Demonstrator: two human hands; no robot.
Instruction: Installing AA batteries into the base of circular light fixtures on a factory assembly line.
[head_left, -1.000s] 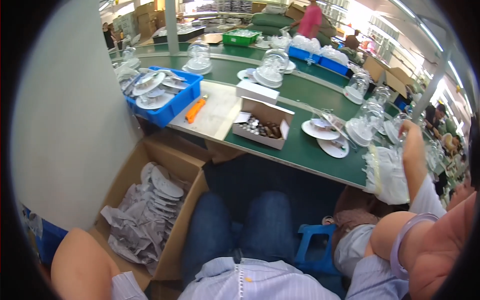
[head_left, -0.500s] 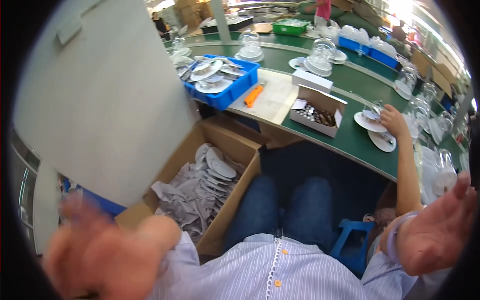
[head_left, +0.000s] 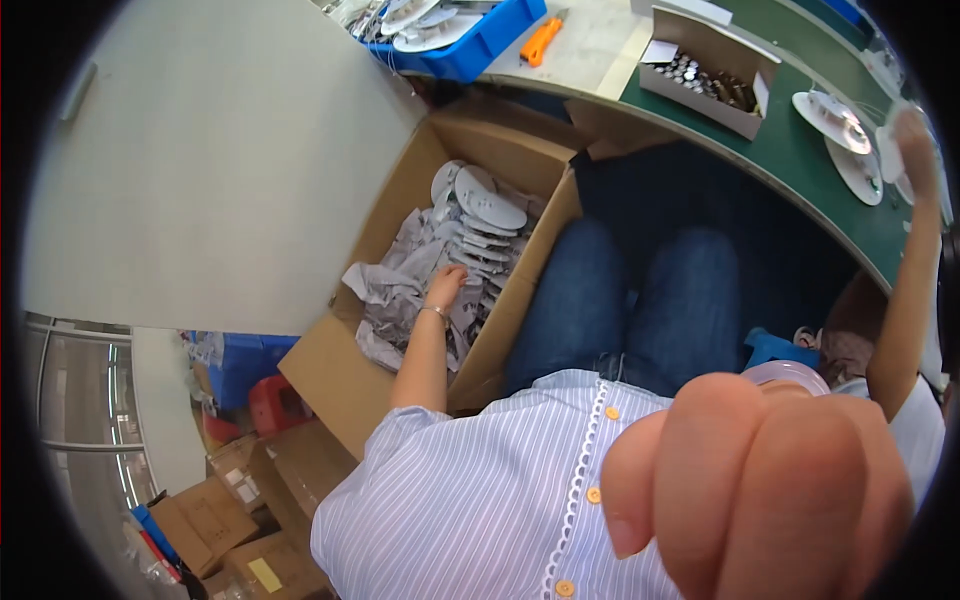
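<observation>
My left hand (head_left: 447, 287) reaches down into an open cardboard box (head_left: 545, 235), its fingers bent closed against crumpled white paper (head_left: 400, 265). What the fingertips hold, if anything, is hidden. Right beside that hand lies a stack of thin white discs (head_left: 490, 200), leaning along the box's right side. My right hand (head_left: 760, 480) is raised very close to the camera at the lower right, fingers curled in, with no thing visible in it. It covers part of my striped shirt.
Along the green worktable (head_left: 690, 120) stand a blue bin (head_left: 470, 55) of white discs, an orange cutter (head_left: 541, 40) and a small box of metallic cylinders (head_left: 705, 105). A co-worker's hand (head_left: 915, 150) is at white discs on the right. Cardboard boxes (head_left: 200, 525) lie lower left.
My left hand has gone from raised near the camera down into the cardboard box. My right hand has moved left and curled its fingers. The view has tilted downward and turned left.
</observation>
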